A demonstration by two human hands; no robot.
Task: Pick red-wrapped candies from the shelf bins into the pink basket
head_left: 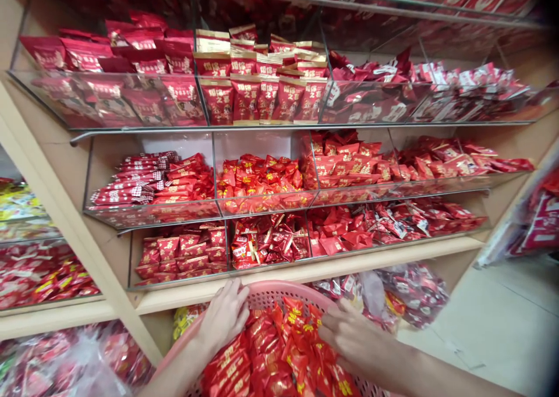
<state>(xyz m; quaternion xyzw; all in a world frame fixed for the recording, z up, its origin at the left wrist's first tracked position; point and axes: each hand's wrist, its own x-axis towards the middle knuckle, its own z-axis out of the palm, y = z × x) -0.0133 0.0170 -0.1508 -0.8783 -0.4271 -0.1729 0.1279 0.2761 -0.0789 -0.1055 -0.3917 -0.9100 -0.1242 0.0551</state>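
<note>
A pink plastic basket (283, 287) with a perforated wall holds a heap of red wrapped candies (273, 350) with gold and yellow print. My left hand (226, 315) is at the basket's left rim, its fingers bent inward beside the candies. Whether it grips the rim or a candy is hidden. Across the heap, my right hand (351, 330) is closed near the right rim, fingers curled down against the candies; what lies inside them does not show.
Ahead rises a wooden shelf (183, 297) with clear-fronted bins. Red candies (262, 176) in a middle bin resemble those in the basket. Gold-topped packets (266, 94) stand above. Bagged candies (413, 295) lie low at right, and a clear bag (87, 362) is at lower left.
</note>
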